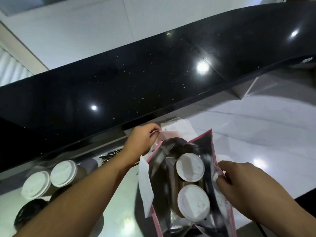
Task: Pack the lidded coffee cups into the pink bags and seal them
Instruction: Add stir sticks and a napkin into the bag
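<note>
- Head view looks down on a pale, glossy surface (pixel 266 127), with a long black ledge (pixel 119 86) running across above it.
- Pink bag (pixel 207 142), foil-lined inside, stands open near the bottom centre; white paper (pixel 145 183) juts out along its left side, and whether that is a liner or a separate sheet is unclear.
- Two lidded coffee cups already sit inside the bag: the farther one (pixel 190 167) and the nearer one (pixel 193 203), white lids up, almost touching.
- Two more lidded cups (pixel 49 178) wait on the surface at left, side by side, with a dark round object (pixel 28 212) just in front of them.
- Judging by this, the loading of this bag looks finished and the sealing step is starting; next the two walls of the mouth need bringing together over the lids and pressing flat without tipping the cups.
- Left hand (pixel 142 139) reaches past the bag, fingers curled, pinching a flat pale pink sheet (pixel 168 134), probably the next bag, that lies on a white stack (pixel 181 127) by the ledge.
- Right hand (pixel 239 178) grips the right rim of the open bag, fingers folded over the edge, holding the mouth steady.
- Hands are well apart, each clamped on its own item.
</note>
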Demonstrator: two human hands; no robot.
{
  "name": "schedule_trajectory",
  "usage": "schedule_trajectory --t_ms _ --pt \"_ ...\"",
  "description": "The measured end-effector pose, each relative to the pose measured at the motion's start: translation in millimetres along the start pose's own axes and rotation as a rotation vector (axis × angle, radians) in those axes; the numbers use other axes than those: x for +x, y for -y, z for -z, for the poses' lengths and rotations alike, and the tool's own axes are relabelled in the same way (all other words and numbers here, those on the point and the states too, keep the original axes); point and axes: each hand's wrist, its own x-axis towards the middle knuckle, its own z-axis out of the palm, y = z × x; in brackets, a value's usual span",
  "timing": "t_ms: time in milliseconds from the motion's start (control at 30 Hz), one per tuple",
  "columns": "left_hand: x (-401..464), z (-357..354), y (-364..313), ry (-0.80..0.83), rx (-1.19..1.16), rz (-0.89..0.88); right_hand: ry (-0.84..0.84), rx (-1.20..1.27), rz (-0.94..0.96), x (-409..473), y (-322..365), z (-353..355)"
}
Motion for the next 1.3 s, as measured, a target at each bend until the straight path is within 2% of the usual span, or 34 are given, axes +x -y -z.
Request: schedule_trajectory --t_ms 100,167,300,433,533,633,733,900,1133,1300 --pt "-23 23 -7 -0.133 -0.057 0.048 -0.006 0.013 0.017 1 -4 1" --pt "-41 45 -14 -0.249 -0.068 0.0 -0.001 0.031 0.031 2 -7 2" --pt "-84 92 -40 -0.518 0.003 -0.31 -0.031 0.034 0.084 5 -11 3" --pt "-117 124 -81 -0.58 0.074 -0.568 -0.031 0.01 0.119 9 -12 3" --pt "-135 135 -115 -0.481 0.178 -0.639 -0.021 0.0 0.157 12 -14 6" --pt "-147 139 -146 -0.197 0.321 -0.62 0.005 0.015 0.194 16 -17 6" --pt "-145 127 -171 0.108 0.45 -0.467 0.053 0.013 0.223 19 -18 6" --pt "-115 62 -172 0.432 0.808 -0.137 0.048 0.013 0.253 20 -18 7" --pt "-76 8 -168 0.488 0.555 0.096 0.055 0.0 0.27 17 -20 8" --pt "-77 -7 -167 0.508 0.631 0.131 0.035 0.004 0.272 15 -27 5"
